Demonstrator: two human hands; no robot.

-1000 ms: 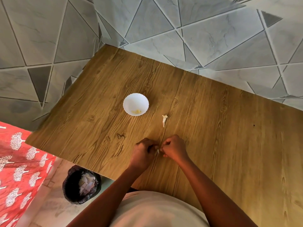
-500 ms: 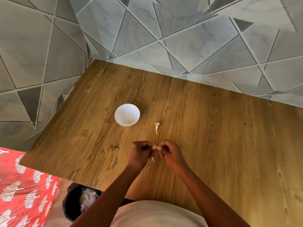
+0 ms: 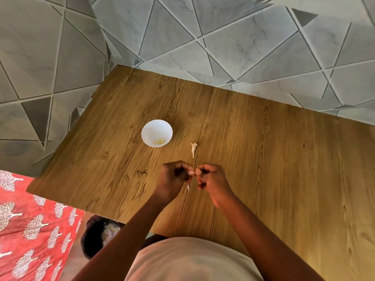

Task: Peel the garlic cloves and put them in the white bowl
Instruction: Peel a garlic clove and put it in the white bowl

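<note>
Pinching a barely visible garlic clove (image 3: 195, 173), the left hand (image 3: 175, 178) and right hand (image 3: 211, 179) could fumble it short of the white bowl (image 3: 156, 133) up-left.

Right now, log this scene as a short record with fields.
surface: wooden table
bowl: white, left of centre, a few pale yellow bits inside
scrap: pale garlic remnant, on the table right of the bowl
left hand: fingers curled, pinching a clove
right hand: pinching the same clove
peel: thin strip below the hands
bin: dark, on the floor by the table's near edge
</note>
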